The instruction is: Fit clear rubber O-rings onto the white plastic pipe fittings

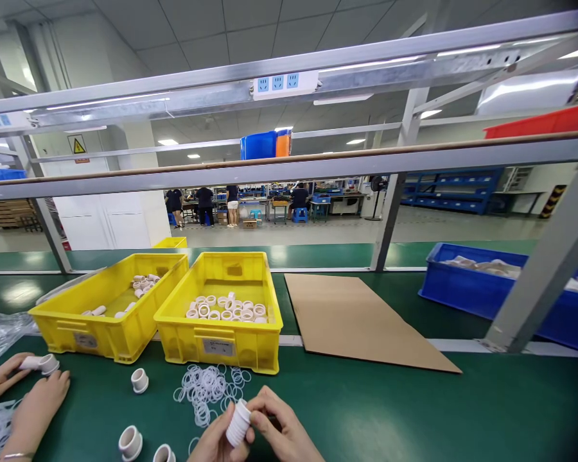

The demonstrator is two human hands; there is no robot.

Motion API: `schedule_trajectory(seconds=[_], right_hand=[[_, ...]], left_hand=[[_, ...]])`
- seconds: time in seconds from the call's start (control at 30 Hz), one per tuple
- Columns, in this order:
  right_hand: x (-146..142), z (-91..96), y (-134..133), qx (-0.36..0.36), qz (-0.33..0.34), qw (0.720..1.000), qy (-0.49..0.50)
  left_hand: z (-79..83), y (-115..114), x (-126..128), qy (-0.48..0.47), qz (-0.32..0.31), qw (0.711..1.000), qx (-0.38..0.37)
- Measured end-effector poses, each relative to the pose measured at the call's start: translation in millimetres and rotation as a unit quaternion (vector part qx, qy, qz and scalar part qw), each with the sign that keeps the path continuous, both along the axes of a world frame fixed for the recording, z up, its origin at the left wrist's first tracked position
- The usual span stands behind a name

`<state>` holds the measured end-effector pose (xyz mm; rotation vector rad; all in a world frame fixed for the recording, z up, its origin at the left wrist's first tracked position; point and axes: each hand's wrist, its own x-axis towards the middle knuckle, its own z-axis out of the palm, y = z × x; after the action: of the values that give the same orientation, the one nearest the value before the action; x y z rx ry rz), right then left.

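My left hand point(215, 444) and my right hand point(283, 428) meet at the bottom centre, both closed round a white threaded plastic fitting point(237, 422). My right fingers pinch at its rim; whether they also hold a ring is too small to tell. Just beyond lies a pile of thin white rubber rings point(207, 387) on the green belt point(390, 410). Loose white fittings lie nearby: one point(139, 380) upright further out, two point(130, 442) near my left hand.
Two yellow bins point(99, 333) point(221, 343) hold white fittings. A cardboard sheet point(361, 321) lies right of them, then a blue bin point(467, 292). A co-worker's two hands point(26, 401) hold a fitting at the left. A metal frame post point(544, 263) slants at right.
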<state>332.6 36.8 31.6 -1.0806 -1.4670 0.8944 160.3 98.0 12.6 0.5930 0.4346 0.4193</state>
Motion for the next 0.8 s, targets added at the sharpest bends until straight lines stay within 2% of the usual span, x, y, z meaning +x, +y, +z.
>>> schedule_trajectory(seconds=[0.07,0.13,0.17,0.23,0.3,0.37,0.4,0.47,0.5,0.57,0.63,0.67,0.7,0.8], right_hand=[[0,-6.1,3,-0.021,-0.009,1.0,0.015],[-1,-13.6,6,-0.039,-0.035,0.999,0.013],[-2,-17.2,8,-0.044,-0.049,0.998,0.004],[-3,-23.1,11,-0.045,-0.068,0.996,-0.025],[-5,-26.8,12,-0.057,-0.068,0.995,-0.052],[-6,-29.0,12,-0.072,-0.06,0.993,-0.078],[-7,-29.8,12,-0.077,-0.057,0.991,-0.091],[-9,-30.7,12,-0.08,-0.054,0.988,-0.118],[-9,-30.7,12,-0.079,-0.053,0.987,-0.129],[-11,-29.1,11,-0.081,-0.049,0.985,-0.147],[-11,-25.8,9,-0.088,-0.043,0.982,-0.16],[-11,-23.8,8,-0.092,-0.04,0.981,-0.165],[-12,-21.7,7,-0.096,-0.039,0.98,-0.17],[-12,-17.2,4,-0.102,-0.044,0.977,-0.185]], left_hand=[[9.0,0,-5,-0.036,-0.035,0.999,-0.014],[21.1,-3,-12,-0.065,-0.032,0.997,-0.011],[27.9,-4,-16,-0.07,0.0,0.998,-0.002],[43.0,-7,-27,-0.056,0.111,0.992,0.019],[60.0,-6,-45,-0.026,0.23,0.972,0.049],[78.6,2,-73,0.017,0.334,0.935,0.118],[88.0,8,-91,0.053,0.382,0.907,0.17],[105.0,24,-130,0.176,0.451,0.824,0.294],[111.1,32,-151,0.258,0.461,0.773,0.352],[114.9,48,-187,0.41,0.429,0.661,0.459],[104.4,63,-216,0.517,0.347,0.572,0.534],[93.7,70,-227,0.554,0.294,0.547,0.555],[80.2,77,-236,0.583,0.236,0.536,0.563],[34.5,93,-254,0.625,0.098,0.535,0.561]])
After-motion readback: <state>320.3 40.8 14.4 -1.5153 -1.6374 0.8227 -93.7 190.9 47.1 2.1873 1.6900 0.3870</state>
